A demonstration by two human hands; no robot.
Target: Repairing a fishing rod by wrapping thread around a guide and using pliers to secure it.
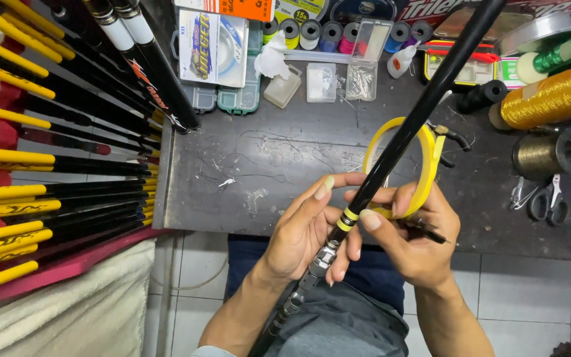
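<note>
A long black fishing rod (424, 109) is held slanting across the view, from the lap at the lower left up over the dark workbench (285, 192) to the top edge at the right. The left hand (305, 231) is closed around the rod just above its metal reel seat (322, 258), fingers curled under and thumb on top. The right hand (411, 235) is pinched on the rod at a narrow yellow band (348, 217), thumb and forefinger pressing there, while a roll of yellow tape (424, 165) is carried around that hand, its ring passing behind the rod. The rod is judged to be light but long and stiff, so its far end would swing easily; it is best gripped near the reel seat, where the blank is thickest. Its glossy finish looks slippery, and the thin tape is judged soft and liable to crease or stick to itself. A rack of black-and-yellow rods (54, 192) lies at the left. Spools of thread (338, 33), small clear boxes (322, 82), a large gold spool (556, 99), scissors (550, 201) and pliers (451, 135) are set on the bench, apart from both hands.
</note>
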